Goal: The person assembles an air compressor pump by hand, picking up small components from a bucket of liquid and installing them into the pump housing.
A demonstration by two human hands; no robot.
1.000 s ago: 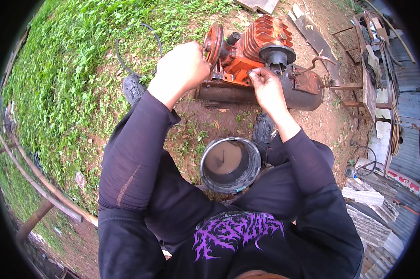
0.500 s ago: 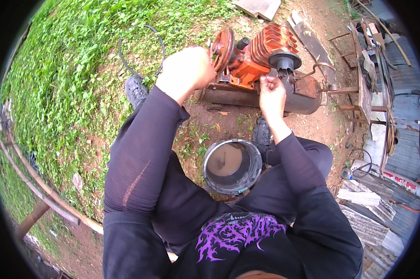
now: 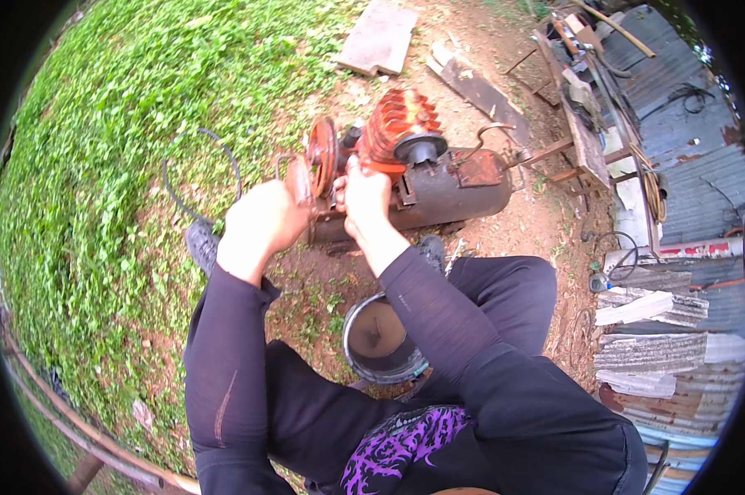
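Observation:
An air compressor stands on the ground ahead of me, with a finned orange pump (image 3: 394, 132), an orange flywheel (image 3: 323, 155) at its left and a dark, rusty tank (image 3: 463, 198) underneath. My left hand (image 3: 263, 221) is curled at the compressor's left end, beside the flywheel. Its fingertips are hidden, along with whatever they grip. Against the lower front of the pump, just right of the flywheel, is my right hand (image 3: 366, 198). Its fingers are bent and drawn together, the thumb pointing up; what lies within them cannot be made out.
A black bucket (image 3: 349, 351) of muddy water sits between my legs, partly behind my right forearm. A dark hose (image 3: 167, 186) curves over the grass at left. Flat boards (image 3: 379, 37) lie beyond the compressor. At right are a cluttered wooden bench (image 3: 583, 124) and corrugated sheets (image 3: 694, 148).
My right hand has moved left along the compressor, from the pump's right side to near the flywheel. My left hand is lower beside the flywheel. The whole view has shifted.

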